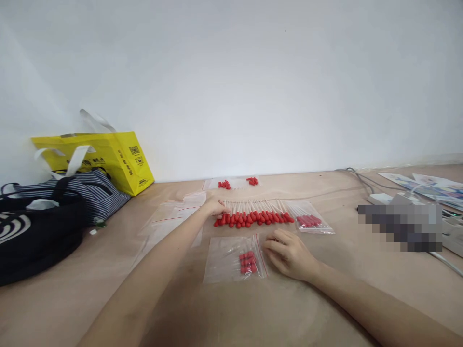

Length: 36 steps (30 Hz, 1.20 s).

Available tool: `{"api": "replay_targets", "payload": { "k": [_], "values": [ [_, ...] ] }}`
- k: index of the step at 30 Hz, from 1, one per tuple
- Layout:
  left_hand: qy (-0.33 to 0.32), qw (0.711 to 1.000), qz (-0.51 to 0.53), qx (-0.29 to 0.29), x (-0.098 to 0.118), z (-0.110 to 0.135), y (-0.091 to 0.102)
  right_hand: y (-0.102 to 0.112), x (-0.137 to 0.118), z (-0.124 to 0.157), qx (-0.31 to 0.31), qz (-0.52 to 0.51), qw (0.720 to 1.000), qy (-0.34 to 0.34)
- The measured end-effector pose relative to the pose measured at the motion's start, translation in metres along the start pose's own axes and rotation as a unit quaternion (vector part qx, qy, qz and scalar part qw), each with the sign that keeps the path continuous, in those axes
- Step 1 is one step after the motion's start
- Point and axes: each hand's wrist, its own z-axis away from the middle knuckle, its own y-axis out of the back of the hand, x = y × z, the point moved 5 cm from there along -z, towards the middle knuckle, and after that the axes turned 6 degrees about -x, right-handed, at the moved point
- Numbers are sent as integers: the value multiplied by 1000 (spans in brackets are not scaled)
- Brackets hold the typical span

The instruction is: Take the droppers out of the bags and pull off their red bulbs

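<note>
Surface: one pale brown tabletop (235,315), set against a plain white wall (253,86). At left: one yellow bag (123,166), one striped bag (92,195), one black bag (47,246). At far right: printed sheets (427,185). Centre: one row of red-headed sticks (244,216), long axes running away from me, heads nearest, pale shafts wallward. My left hand (216,207) touched the row's left end; whether it pinched a stick, I could not tell. Nearer me: one clear bag (220,260), sticks lying crosswise inside, heads rightward. My right hand (289,250) lay loosely curled just beside it, its grip unclear.
</note>
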Motion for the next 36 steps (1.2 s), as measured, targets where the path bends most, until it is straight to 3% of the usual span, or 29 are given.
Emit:
{"api": "replay_targets", "payload": {
  "k": [5, 10, 13, 14, 17, 22, 28, 36],
  "values": [
    [-50, 996, -55, 56, -1, 5, 12, -4, 6, 0, -22, -48, 998, -43],
    [-142, 978, -98, 121, -2, 46, 18, -6, 9, -2, -38, -144, 985, -91],
    [-233, 957, -107, 133, -11, 89, 3, -8, 9, -5, -44, -190, 973, -125],
    [-303, 938, -115, 123, -12, 107, -6, -9, 9, -6, -49, -200, 969, -134],
    [-403, 897, -179, 35, -22, 149, -36, -14, 9, -10, -69, -210, 964, -149],
    [-359, 886, -278, -92, -32, 171, -59, -18, 2, -13, -86, -197, 967, -135],
    [-337, 880, -317, -106, -30, 168, -62, -11, -16, -16, -107, -254, 958, -72],
    [-343, 881, -311, -96, -31, 168, -63, -13, -16, -19, -198, -272, 938, -81]
  ]
}}
